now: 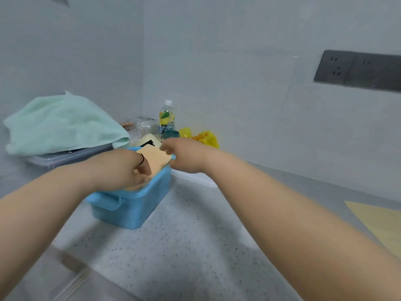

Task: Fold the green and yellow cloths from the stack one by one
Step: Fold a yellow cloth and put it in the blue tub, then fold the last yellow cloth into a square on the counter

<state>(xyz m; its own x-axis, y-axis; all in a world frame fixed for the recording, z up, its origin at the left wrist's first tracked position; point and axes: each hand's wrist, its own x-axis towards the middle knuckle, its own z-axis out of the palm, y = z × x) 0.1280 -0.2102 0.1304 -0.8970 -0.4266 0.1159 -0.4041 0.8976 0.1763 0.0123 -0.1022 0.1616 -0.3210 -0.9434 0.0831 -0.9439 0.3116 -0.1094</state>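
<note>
Yellow cloth [155,159] sits at the top of the blue bin [130,206] on the bench [186,235]. Left grip [128,169] clasps the cloth's near edge; right grip [184,155] pinches its far corner.

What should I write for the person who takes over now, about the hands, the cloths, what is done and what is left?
Left hand and right hand: both hold the yellow cloth at the blue bin's top.
Green cloth: draped on the clear box, unfolded.
Another yellow sheet lies flat on the counter, far right.
Done: no fold visible yet.
To do: fold the held cloth, then the green one.
</note>
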